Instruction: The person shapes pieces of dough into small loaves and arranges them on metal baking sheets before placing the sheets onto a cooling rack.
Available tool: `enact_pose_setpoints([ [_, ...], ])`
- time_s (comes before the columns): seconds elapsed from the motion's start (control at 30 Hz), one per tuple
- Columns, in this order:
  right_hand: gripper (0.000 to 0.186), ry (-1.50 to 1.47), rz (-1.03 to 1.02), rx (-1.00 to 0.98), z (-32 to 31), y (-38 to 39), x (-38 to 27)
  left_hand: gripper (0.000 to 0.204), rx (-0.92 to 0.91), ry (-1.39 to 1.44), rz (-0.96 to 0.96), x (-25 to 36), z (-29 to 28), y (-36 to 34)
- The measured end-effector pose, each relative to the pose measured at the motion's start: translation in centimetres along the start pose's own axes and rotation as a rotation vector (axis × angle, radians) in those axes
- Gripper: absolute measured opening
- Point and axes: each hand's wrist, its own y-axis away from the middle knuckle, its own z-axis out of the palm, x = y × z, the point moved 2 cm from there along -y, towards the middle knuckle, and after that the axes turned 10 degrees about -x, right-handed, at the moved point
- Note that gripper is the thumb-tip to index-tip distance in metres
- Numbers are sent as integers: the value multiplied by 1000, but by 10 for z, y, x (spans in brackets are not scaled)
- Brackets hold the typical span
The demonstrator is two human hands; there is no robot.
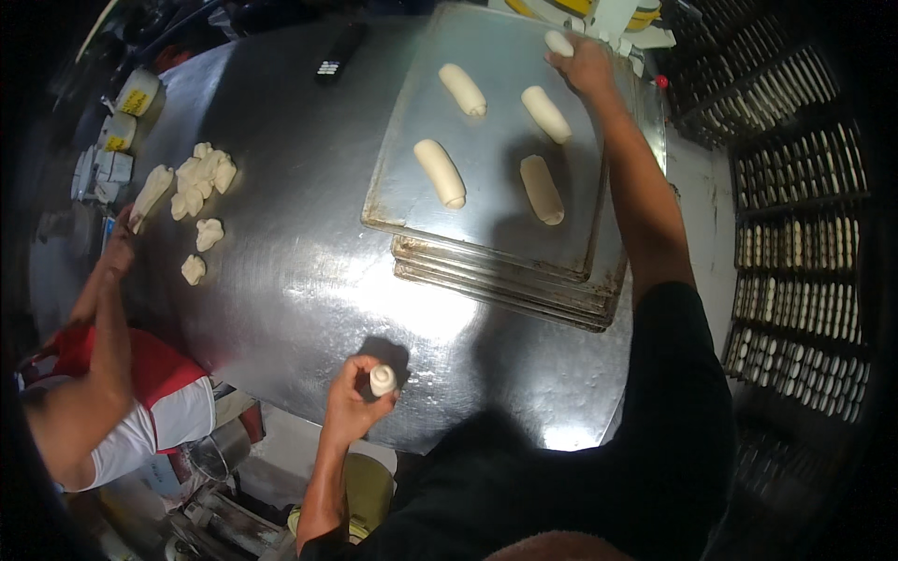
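Fingers of left hand (351,397) pinch dough roll (382,380); right hand (582,65) grips another (558,43).

Bare table (309,280) between dough pieces (201,178) and trays (505,271)

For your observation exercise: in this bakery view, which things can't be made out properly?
- Dough roll under the right hand: head view, fingers cover its end.
- Lower trays: hidden by the top tray; count unclear.
- Rack items: too small and dark.
- Co-worker's hand: grip unclear near the edge.
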Motion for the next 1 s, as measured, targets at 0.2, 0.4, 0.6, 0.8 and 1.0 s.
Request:
enact_pose_setpoints([
  [0.2, 44, -606, -426, -343, -23, 167, -130, 48, 128, 284, 218, 97, 24, -121],
  [0.4, 38, -637, -410, -165, -28, 183, -181, 66, 70, 443, 564, 155, 44, -171],
  [0.6, 55, -287, -120, 177, 27, -36, -111, 60, 595, -543, 322, 22, -62, -90],
  [0.8, 67, -128, -255, -16, 87, -54, -96, 71, 943, -916, 191, -46, -229, 2],
  [1.0, 34, -424, -604, -462, 134, 109, -388, 84, 780, -1169, 118, -54, -365, -49],
])
